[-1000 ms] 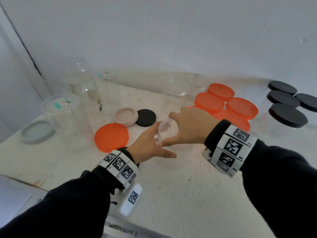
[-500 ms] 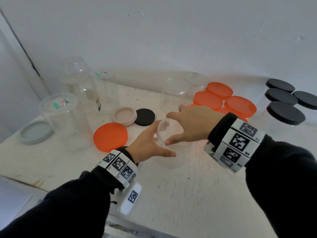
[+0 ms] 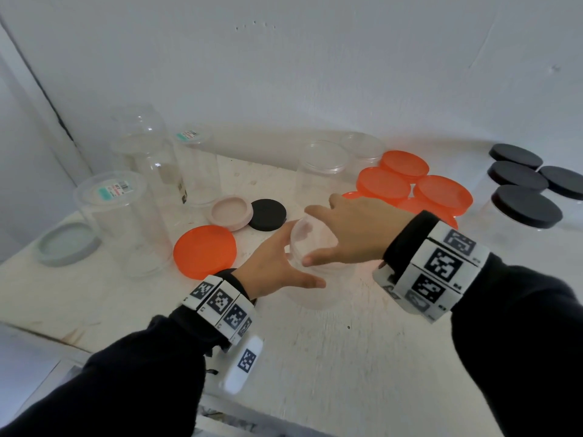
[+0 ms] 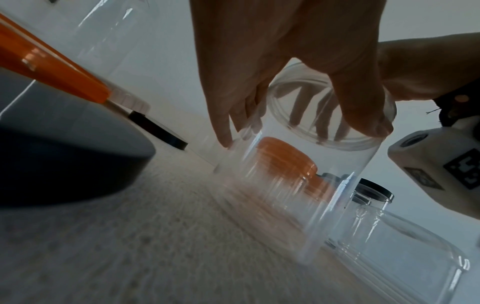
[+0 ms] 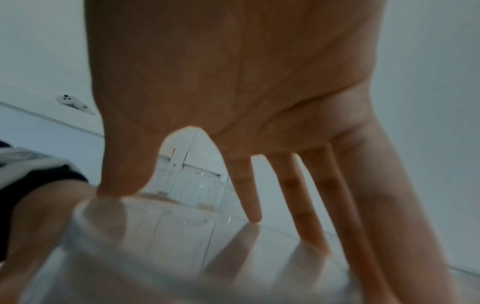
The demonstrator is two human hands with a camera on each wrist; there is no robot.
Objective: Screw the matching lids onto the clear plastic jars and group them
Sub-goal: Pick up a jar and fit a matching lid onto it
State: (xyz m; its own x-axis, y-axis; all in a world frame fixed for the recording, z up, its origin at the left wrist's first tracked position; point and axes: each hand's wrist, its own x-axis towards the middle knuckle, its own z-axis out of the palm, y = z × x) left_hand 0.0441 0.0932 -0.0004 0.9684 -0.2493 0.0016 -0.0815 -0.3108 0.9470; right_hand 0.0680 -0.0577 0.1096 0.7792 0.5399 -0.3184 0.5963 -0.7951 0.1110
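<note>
Left hand (image 3: 274,266) cupped round the side of a clear jar (image 3: 310,272), thumb along the near wall, fingers curled behind. Right hand (image 3: 353,231) spread over the jar's clear lid (image 3: 307,238), fingertips (image 5: 255,216) and thumb pinching its rim from above. Jar upright on the white table (image 3: 315,357), at the middle, between both wrists. Black-and-white square code markers on both wristbands (image 3: 441,266); no readable letters.

Just left of the hands, a loose orange lid (image 3: 205,250) flat on the table; behind it a pale pink lid (image 3: 230,212) touching a black lid (image 3: 268,214). Farther left, a wide clear jar (image 3: 126,222) topped with a teal and pink barcode sticker (image 3: 115,189), print too small to read; a grey lid (image 3: 66,244) beside it. Behind, two tall clear jars (image 3: 151,159), one with a similar teal sticker (image 3: 187,135), likewise unreadable.

Right of the hands, orange-lidded jars (image 3: 441,193) clustered together; behind them two clear-lidded jars (image 3: 325,162). Far right, four black-lidded jars (image 3: 527,205) grouped close.
</note>
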